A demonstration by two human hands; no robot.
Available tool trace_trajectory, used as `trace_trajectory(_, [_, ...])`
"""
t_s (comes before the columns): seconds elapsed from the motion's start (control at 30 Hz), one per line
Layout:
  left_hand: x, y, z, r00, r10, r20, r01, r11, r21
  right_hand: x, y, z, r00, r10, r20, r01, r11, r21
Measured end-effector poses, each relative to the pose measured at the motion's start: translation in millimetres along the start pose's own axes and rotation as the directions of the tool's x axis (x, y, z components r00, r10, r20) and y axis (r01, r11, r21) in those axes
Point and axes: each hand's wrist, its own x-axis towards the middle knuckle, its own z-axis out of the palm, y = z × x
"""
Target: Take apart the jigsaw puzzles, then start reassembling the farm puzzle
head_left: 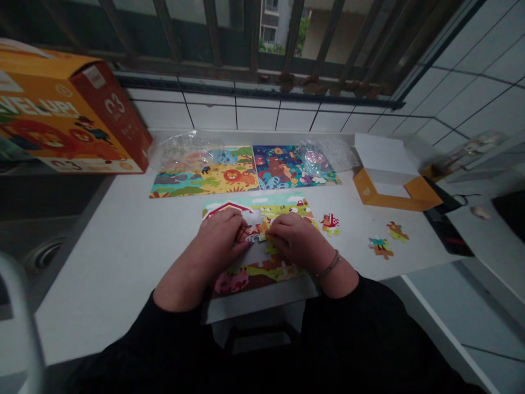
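Okay, what are those hands doing on the desk (102,273)?

The left hand (217,238) and right hand (293,241) are both on a farm jigsaw puzzle (250,272), mid-desk, right in front of the person. Both grips are narrow, fingers curled down onto pieces at its centre. Can't tell if either is actually pinching one.

Any tips from where you're standing?

Keep the fingertips light and press flat, so neighbouring pieces don't shift.

Fair. What's the count?

Three loose puzzle pieces (330,224) off to the right, two assembled animal puzzles (205,172) behind, two clear plastic bags (180,150), one orange box (69,109), one open white-and-orange carton (389,175).
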Motion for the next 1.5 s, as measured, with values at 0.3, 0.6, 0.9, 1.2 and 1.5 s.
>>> trace_trajectory(0.3, [1.5,-1.3,1.2,0.999,-0.031,0.008,0.031,0.999,-0.039,2.5,4.5,4.1,0.997,0.048,-0.063,-0.043,0.996,0.081])
trace_trajectory(0.6, [1.0,0.7,-1.6,1.000,-0.020,-0.006,0.019,0.998,-0.052,2.7,3.0,3.1,0.999,0.036,-0.040,-0.033,0.998,0.062])
trace_trajectory(0.9, [2.5,-2.4,-0.6,1.000,-0.015,0.002,0.015,0.997,-0.070,1.4,1.1,5.8,1.000,0.001,-0.023,-0.001,1.000,0.012])
trace_trajectory(1.2, [-0.5,-5.1,1.2,0.999,0.019,-0.031,-0.022,0.992,-0.121,1.7,-3.5,5.1,1.000,-0.010,0.006,0.011,0.997,-0.075])
trace_trajectory(1.5, [3.0,-7.9,2.4,0.998,0.020,-0.055,-0.029,0.985,-0.168,6.9,-16.3,4.9,0.997,-0.060,0.044,0.063,0.994,-0.083])
